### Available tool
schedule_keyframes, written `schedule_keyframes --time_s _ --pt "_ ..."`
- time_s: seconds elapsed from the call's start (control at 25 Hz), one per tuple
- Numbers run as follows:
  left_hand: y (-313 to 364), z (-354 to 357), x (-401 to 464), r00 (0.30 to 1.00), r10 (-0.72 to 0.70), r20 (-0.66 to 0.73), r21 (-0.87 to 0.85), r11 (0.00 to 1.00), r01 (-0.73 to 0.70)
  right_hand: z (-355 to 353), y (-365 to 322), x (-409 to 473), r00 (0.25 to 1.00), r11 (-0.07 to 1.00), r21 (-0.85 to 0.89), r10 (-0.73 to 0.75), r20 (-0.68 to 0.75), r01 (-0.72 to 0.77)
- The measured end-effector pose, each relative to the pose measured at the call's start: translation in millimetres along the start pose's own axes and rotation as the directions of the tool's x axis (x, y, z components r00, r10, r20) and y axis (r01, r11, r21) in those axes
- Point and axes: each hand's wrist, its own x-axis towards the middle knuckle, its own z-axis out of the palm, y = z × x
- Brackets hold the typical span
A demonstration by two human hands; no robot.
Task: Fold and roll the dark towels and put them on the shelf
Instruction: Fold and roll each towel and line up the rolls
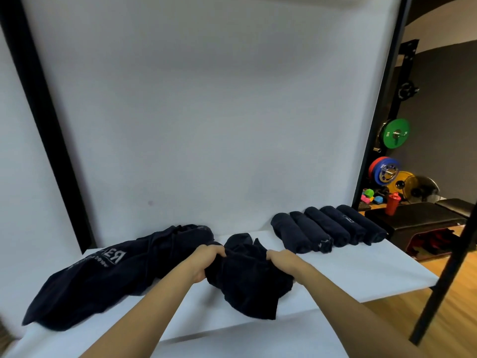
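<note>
Both hands, left (206, 262) and right (281, 259), clench the crumpled dark towel (247, 277) bunched between their grips.

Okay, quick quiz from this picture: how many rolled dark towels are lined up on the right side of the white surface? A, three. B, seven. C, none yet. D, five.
D: five rolled dark navy cloth towels lie side by side at the right of the white table surface, apart from the crumpled dark towel that the left hand and right hand grip.
</note>
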Motion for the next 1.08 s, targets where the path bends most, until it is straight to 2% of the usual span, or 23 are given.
schedule_keyframes --time_s 0.08,0.16,0.2,0.28,0.4,0.52,0.6,0.72,0.84,0.92,1.04,1.08 --pt "-9.5 -5.3 -2.8 0.996 -0.066 0.054 0.034 0.997 0.064 12.5 8.5 4.7 0.999 0.970 -0.241 -0.041 0.013 0.043" --pt "-15.4 -7.3 -3.0 0.987 -0.136 0.082 0.003 0.991 0.137 23.4 11.4 10.9 0.991 0.881 -0.458 -0.131 -0.001 0.116" --pt "-18.1 -7.3 -2.7 0.985 -0.154 0.080 -0.001 0.988 0.154 28.5 12.6 13.9 0.987 0.854 -0.500 -0.158 0.015 0.144" --pt "-22.5 -7.4 -1.6 0.986 -0.159 0.043 0.057 0.986 0.156 35.5 13.1 11.7 0.988 0.864 -0.480 -0.148 0.052 0.154" --pt "-21.5 -10.4 -7.5 0.989 -0.139 0.047 0.061 0.989 0.136 39.5 14.4 9.4 0.997 0.936 -0.342 -0.070 0.045 0.081" --pt "-11.7 -14.2 -14.1 0.996 -0.040 0.078 -0.077 0.996 0.046 28.3 0.2 5.3 0.999 0.999 0.042 -0.013 -0.030 0.014" --pt "2.6 -13.8 -18.1 0.996 0.040 0.082 -0.135 0.990 -0.029 11.8 -19.4 4.9 0.997 0.968 0.250 -0.005 -0.077 0.024" --pt "41.8 -11.7 -22.9 0.980 0.187 0.062 -0.259 0.952 -0.165 -16.0 -59.1 -3.5 0.979 0.882 0.448 -0.065 -0.194 0.147" --pt "92.1 -12.0 -31.8 0.931 0.359 0.064 -0.441 0.847 -0.297 -43.3 -92.6 -19.4 0.929 0.706 0.620 -0.159 -0.334 0.343" --pt "112.7 -17.2 -33.2 0.917 0.396 0.050 -0.458 0.825 -0.331 -56.1 -100.0 -31.3 0.931 0.630 0.686 -0.217 -0.293 0.363" --pt "106.0 -30.5 -17.5 0.926 0.369 -0.081 -0.276 0.884 -0.377 -61.5 -91.8 -39.3 0.974 0.685 0.692 -0.174 -0.148 0.227" --pt "98.5 -34.9 -11.6 0.930 0.352 -0.108 -0.243 0.898 -0.368 -64.5 -87.0 -36.5 0.975 0.635 0.740 -0.177 -0.137 0.219"
